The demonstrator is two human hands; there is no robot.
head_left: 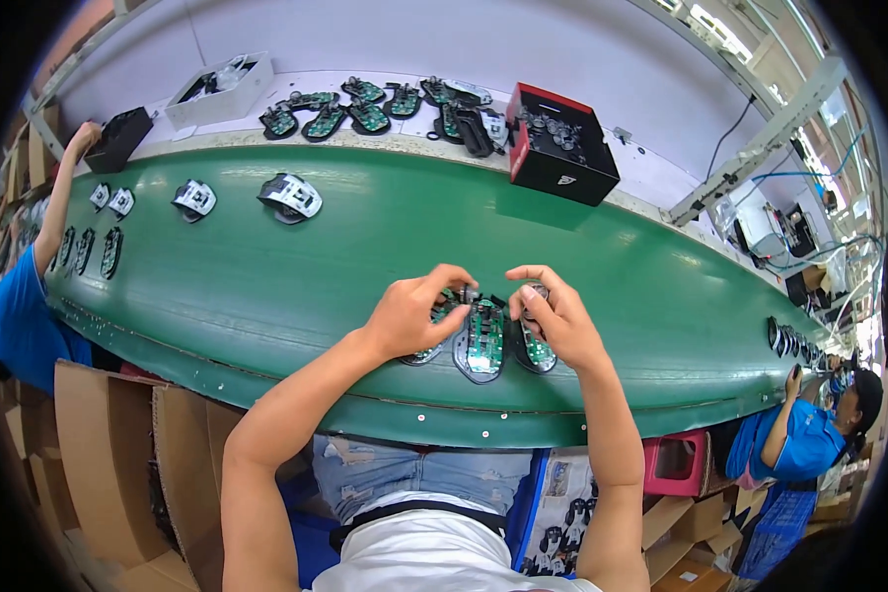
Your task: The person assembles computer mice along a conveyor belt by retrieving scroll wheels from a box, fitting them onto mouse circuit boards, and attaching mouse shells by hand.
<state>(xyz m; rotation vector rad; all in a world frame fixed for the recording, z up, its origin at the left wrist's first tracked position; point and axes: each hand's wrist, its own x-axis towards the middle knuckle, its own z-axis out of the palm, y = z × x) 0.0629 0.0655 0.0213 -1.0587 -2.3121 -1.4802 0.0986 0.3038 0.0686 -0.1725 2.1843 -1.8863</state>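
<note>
Three mouse bases with green circuit boards lie side by side on the green conveyor belt (365,247) near its front edge. My left hand (414,311) rests on the left base (426,347), fingers curled over its top. The middle base (482,343) lies bare between my hands. My right hand (555,316) grips the right base (536,345), with the fingertips pinched at its upper end.
Further mouse parts (291,195) ride the belt at the upper left. A black and red box (560,148), a white tray (222,89) and several circuit-board bases (365,104) sit on the far shelf. Co-workers in blue stand at the left (25,316) and right (799,444). Cardboard boxes (118,444) stand below.
</note>
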